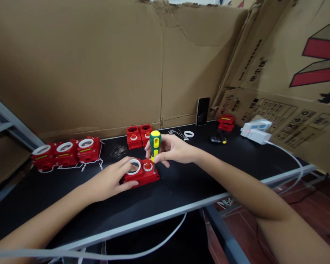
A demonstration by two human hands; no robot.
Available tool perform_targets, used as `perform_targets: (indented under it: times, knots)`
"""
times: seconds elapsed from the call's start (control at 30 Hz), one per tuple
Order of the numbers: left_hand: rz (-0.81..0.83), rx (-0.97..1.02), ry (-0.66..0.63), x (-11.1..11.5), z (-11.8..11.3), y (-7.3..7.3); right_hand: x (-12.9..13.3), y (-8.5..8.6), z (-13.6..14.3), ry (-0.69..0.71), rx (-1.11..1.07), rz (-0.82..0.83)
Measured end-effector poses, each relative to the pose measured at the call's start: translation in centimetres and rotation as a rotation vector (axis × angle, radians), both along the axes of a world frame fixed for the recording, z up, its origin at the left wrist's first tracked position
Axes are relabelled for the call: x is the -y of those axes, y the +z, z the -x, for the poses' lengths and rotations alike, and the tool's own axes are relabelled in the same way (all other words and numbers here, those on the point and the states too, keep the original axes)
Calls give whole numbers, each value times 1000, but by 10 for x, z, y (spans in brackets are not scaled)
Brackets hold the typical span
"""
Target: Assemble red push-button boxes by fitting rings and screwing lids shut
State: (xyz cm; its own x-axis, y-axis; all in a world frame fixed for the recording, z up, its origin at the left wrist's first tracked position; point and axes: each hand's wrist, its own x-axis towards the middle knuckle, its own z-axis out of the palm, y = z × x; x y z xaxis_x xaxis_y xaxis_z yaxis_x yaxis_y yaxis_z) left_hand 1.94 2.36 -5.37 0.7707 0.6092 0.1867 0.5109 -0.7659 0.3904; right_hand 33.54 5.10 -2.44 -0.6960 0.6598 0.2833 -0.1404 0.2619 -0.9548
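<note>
A red box with a white ring and a round red button (pixel 143 179) lies on the black tabletop in front of me. My left hand (pixel 118 178) grips its left end, thumb along the front side and fingers over the white ring. In my right hand (pixel 172 148) is a screwdriver (pixel 155 143) with a green and yellow handle, held upright between thumb and fingers. Its shaft points down at the right end of the box, beside the red button. Whether the tip sits in a screw is too small to tell.
Three red boxes with white rings (pixel 64 152) stand at the left with white cords. Two more red boxes (pixel 139 135) are at the back. Loose screws, a white ring (pixel 189 134), a phone (pixel 202 111), a red part (pixel 226 122) and a white power strip (pixel 255 131) lie rightward. Cardboard walls the back.
</note>
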Motion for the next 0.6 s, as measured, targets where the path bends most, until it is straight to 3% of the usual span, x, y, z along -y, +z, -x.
perform_targets:
  times: [0.13,0.3,0.6]
  knots:
    - [-7,-5,5,1,0,1,-8,4,-14,194,-34,-33]
    - [-11,-2,-9,0,-1,2,-9,7,-18,259,53,-51]
    - [0,11,-16,1,-3,4,-3,8,-10,162,113,-90]
